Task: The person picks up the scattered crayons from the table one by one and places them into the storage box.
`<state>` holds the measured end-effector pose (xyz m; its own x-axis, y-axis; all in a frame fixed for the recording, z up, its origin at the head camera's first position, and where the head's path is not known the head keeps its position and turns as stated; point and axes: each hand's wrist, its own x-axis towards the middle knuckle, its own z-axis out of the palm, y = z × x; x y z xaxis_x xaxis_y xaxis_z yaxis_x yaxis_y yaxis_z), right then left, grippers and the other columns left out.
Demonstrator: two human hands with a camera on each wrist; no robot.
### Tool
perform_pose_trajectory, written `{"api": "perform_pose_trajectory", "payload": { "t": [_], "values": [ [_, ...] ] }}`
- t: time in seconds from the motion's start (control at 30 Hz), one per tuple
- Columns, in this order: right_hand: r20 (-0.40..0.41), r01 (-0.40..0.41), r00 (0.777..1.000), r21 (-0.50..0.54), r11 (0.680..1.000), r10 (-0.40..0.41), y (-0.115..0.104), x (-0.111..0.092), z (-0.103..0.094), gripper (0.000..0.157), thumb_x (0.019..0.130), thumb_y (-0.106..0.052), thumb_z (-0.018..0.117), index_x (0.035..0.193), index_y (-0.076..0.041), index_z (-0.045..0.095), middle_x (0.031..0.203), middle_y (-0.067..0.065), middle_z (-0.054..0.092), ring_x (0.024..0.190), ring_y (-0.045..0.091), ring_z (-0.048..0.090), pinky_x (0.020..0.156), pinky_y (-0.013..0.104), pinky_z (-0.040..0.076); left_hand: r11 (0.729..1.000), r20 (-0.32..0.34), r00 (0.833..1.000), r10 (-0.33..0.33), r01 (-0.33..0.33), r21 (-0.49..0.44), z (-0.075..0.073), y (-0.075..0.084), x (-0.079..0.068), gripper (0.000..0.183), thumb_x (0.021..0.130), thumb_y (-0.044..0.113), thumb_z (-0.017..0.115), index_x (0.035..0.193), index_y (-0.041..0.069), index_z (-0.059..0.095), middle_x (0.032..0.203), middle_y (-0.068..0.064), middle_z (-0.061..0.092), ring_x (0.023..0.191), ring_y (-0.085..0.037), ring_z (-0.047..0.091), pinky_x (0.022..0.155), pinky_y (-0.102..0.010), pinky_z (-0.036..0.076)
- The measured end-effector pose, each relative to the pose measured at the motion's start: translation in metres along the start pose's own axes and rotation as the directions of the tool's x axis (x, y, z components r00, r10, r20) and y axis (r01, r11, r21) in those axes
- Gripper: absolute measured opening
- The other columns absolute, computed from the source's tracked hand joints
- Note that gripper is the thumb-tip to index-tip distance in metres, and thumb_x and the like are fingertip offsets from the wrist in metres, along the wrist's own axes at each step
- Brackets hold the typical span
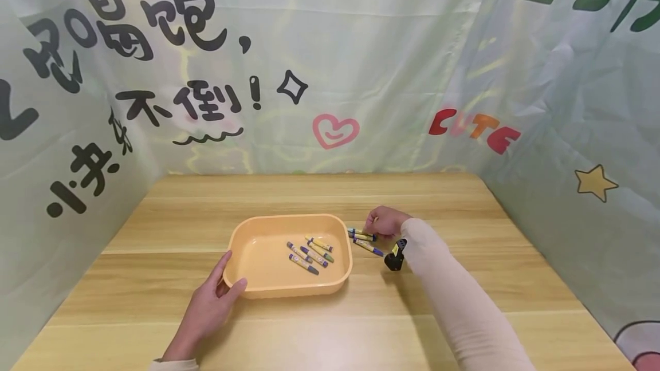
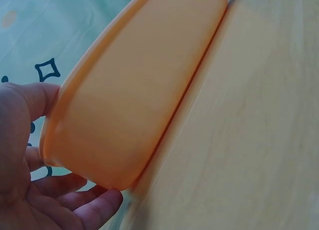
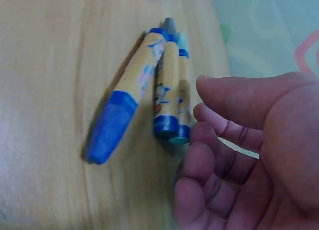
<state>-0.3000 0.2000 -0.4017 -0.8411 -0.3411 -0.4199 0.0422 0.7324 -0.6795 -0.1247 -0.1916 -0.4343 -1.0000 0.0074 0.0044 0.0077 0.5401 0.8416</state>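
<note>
My left hand point(image 1: 208, 305) grips the left end of a light orange plastic tray point(image 1: 273, 291), thumb over the rim and fingers around the outer wall. Several crayons point(image 1: 304, 265) in yellow-and-blue wrappers lie toward the tray's right side. Just outside its right end, three more crayons lie close together on the table: a bright blue one point(image 3: 114, 105) set at an angle, a grey-tipped one point(image 3: 167, 88) and a pale green one point(image 3: 183, 90). Beside these hovers my right hand point(image 3: 234, 155), fingers loosely bent, thumb near the index fingertip, with nothing between them.
The wooden table point(image 1: 309, 336) is bordered by a printed cloth point(image 1: 361, 44) at the back and on both sides. A small black device point(image 1: 395, 255) sits at the right wrist, beside the pale sleeve point(image 1: 464, 296).
</note>
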Motion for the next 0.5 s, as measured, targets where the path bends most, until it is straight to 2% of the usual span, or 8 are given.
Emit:
{"api": "perform_pose_trajectory", "payload": {
  "t": [0.27,0.5],
  "values": [
    [-0.019,0.004,1.0,-0.066,0.998,-0.005,0.0063,0.0024,0.0024,0.011,0.094,-0.012,0.064,0.085,-0.006,0.064,0.07,0.002,0.056,0.045,0.007,0.032,0.042,0.019,0.028,1.0,-0.001,1.0,-0.001,0.001,-0.02,0.0003,-0.0011,-0.0005,0.078,0.096,0.041,0.06,0.157,0.018,0.017,0.147,-0.021,0.038,0.128,-0.033,0.046,0.101,-0.043,0.043],
    [-0.047,0.006,0.999,-0.149,0.989,-0.013,0.0066,0.0044,0.0017,0.012,0.097,-0.012,0.06,0.09,-0.006,0.068,0.074,0.002,0.058,0.046,0.008,0.033,0.043,0.02,0.031,1.0,-0.002,1.0,-0.004,0.004,0.001,0.0001,-0.0008,0.0001,0.077,0.096,0.042,0.059,0.157,0.019,0.017,0.146,-0.022,0.039,0.127,-0.034,0.047,0.1,-0.046,0.044]
  ]
}}
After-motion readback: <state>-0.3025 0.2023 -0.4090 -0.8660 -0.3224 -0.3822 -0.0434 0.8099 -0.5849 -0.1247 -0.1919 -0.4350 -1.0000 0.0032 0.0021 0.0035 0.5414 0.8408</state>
